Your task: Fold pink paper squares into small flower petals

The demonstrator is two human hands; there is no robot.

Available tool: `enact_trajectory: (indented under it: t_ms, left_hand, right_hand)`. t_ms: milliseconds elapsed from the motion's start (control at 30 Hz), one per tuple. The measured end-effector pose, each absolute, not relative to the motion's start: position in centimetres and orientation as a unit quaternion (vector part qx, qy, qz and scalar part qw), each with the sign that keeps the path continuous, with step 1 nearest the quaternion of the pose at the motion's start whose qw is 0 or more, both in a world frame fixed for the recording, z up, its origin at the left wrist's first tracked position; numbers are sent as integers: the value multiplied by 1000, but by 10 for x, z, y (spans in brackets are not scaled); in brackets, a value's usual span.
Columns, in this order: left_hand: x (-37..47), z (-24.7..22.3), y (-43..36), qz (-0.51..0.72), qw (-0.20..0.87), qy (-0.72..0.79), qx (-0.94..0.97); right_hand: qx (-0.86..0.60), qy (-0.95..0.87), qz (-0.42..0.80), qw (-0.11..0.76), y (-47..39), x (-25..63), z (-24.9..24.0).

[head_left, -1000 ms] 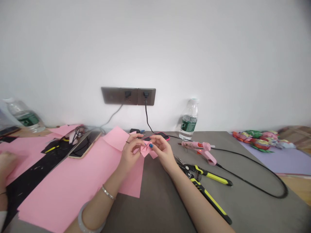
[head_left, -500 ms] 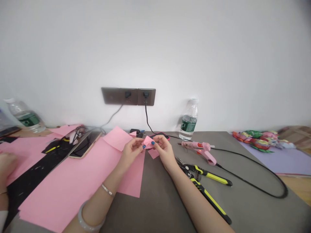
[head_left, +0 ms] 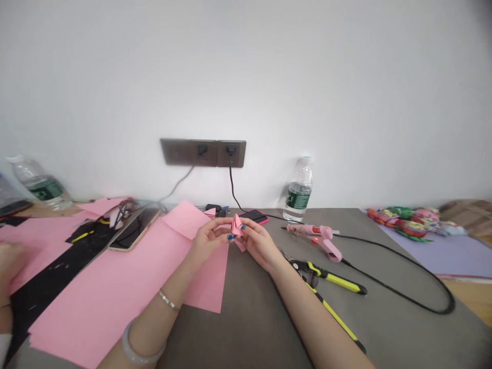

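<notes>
A small folded piece of pink paper (head_left: 237,224) is held up between both hands, its pointed top sticking above the fingers. My left hand (head_left: 209,238) pinches it from the left, thumb and fingertips at its lower side. On the right, my right hand (head_left: 259,241) grips it with the thumb in front. Below the hands lies another scrap of pink paper, mostly covered by the right fingers. Large pink paper sheets (head_left: 126,287) spread under and beside my left arm, with a smaller pink piece (head_left: 186,218) on top.
A pink glue gun (head_left: 315,233) with a black cord and yellow-black pliers (head_left: 338,281) lie to the right. Around stand a water bottle (head_left: 298,197) and a phone (head_left: 134,230). Another person's hand (head_left: 11,261) is far left. Colourful paper pieces (head_left: 415,223) lie far right.
The folded paper has been turned between my fingers, from a broad flat face to a narrower, pointed upright shape. Both hands have shifted their finger holds slightly.
</notes>
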State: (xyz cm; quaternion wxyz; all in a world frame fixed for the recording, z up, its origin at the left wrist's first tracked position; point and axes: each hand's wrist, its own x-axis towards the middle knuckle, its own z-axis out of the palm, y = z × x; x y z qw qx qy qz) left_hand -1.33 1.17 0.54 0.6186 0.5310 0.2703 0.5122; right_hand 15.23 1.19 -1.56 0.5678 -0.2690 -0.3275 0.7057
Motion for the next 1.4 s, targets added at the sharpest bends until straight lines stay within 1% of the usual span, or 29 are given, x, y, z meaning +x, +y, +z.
enact_trajectory:
  t_ms: [200,567,700,933,1033,1200,1400]
  left_hand:
    - [-14,6,11,523,608,285,524]
    - [-13,8,11,514,594,314,534]
    - [-12,7,10,518,577,327,541]
    - [-13,4,12,513,538,364,561]
    - [-14,5,12,517,530,363,566]
    - [-16,10,8,493,541,320,601]
    - [-17,7,6,487,498,326,640]
  right_hand:
    - [-263,-319,737,535,10,152,-12]
    - [-263,-297,753,525,8,153,-9]
    - [-279,-322,730,534,8,152,-10]
    - [-306,-375,654,582,8,148,-10]
    - [-315,-371,641,594,9,147,-11]
    - [-302,-320,688,577,12,153,-13]
    - [-293,-294,740,528,12,156,-16]
